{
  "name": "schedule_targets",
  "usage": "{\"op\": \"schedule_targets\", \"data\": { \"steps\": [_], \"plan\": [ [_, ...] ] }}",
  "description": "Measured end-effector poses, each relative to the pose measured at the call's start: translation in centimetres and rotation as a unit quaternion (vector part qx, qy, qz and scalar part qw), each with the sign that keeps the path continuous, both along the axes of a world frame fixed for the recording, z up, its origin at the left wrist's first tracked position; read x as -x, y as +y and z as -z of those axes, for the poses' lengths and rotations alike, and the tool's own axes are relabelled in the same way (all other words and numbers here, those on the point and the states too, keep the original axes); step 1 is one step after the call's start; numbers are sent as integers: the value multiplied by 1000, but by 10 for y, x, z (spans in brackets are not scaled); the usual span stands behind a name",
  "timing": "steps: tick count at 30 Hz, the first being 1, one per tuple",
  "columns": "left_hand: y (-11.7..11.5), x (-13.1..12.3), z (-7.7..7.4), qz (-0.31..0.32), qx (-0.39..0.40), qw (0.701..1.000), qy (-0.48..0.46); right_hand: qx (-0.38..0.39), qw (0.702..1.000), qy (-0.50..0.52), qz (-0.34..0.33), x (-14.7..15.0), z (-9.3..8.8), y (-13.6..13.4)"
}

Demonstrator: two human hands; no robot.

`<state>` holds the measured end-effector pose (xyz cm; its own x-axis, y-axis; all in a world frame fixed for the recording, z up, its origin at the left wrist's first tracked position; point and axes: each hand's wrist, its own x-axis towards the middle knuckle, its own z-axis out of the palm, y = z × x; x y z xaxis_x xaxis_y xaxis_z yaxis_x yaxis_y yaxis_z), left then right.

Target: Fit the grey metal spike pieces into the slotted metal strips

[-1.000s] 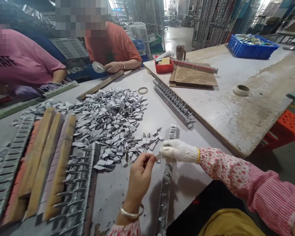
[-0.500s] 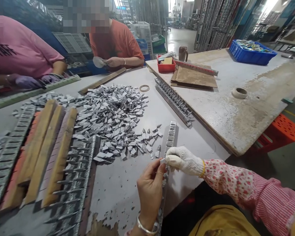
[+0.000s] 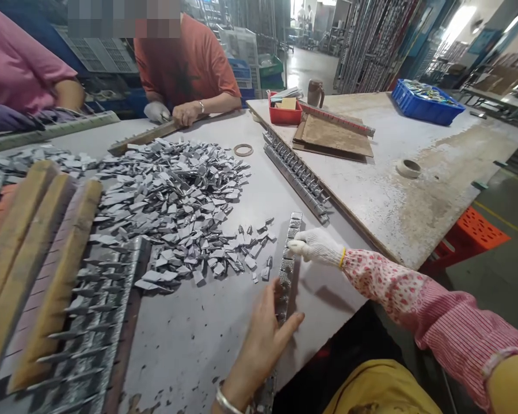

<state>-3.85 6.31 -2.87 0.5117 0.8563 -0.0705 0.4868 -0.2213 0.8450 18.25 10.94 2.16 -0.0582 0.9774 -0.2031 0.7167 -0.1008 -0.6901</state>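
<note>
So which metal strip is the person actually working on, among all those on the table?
Start at the big pile of grey metal chips. Just right of it, near the table's front edge, lies one narrow strip alone, with the gloved right hand and bare left hand on it.

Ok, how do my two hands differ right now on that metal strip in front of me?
The right hand wears a white knit glove with a floral sleeve behind it; the left hand is bare, with a bracelet at the wrist. The right hand touches the metal strip near its far end; the left hand lies open over it, nearer the table edge. Both rest on the same strip, and neither grips it.
</note>
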Motion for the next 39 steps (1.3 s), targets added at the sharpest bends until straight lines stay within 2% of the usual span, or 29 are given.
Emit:
{"op": "schedule_targets", "data": {
  "steps": [3, 6, 10, 17, 22, 26, 29, 31, 33, 35, 37, 39],
  "plan": [
    [-3, 1, 15, 38, 11, 999, -5, -31, 972, -220, -74, -2, 3, 14],
    [-5, 1, 19, 40, -8, 999, -14, -25, 943, -306, -130, 3, 4, 23],
    [-7, -1, 17, 39, -20, 999, -11, -1, 919, -351, -179, 10, -1, 32],
    [-10, -1, 18, 40, -9, 999, 15, 29, 899, -389, -200, 21, -6, 34],
    [-10, -2, 18, 46, -6, 999, 4, 80, 888, -400, -210, 32, -2, 42],
    [-8, 2, 15, 44, 10, 999, -12, 77, 878, -418, -218, 40, 7, 42],
    [11, 6, 7, 54, 56, 997, -24, 68, 882, -423, -195, 42, 14, 37],
    [36, 6, 3, 20, 53, 998, 12, 59, 887, -417, -188, 42, 18, 33],
    [67, 1, 2, -54, -31, 993, 96, 50, 890, -412, -187, 40, 20, 31],
    [95, -5, 6, -104, -128, 970, 177, 39, 894, -404, -189, 36, 19, 31],
    [114, -10, 14, -114, -153, 962, 198, 40, 904, -378, -193, 30, 15, 32],
    [122, -10, 20, -118, -139, 966, 182, 43, 922, -339, -184, 20, 8, 32]
  ]
}}
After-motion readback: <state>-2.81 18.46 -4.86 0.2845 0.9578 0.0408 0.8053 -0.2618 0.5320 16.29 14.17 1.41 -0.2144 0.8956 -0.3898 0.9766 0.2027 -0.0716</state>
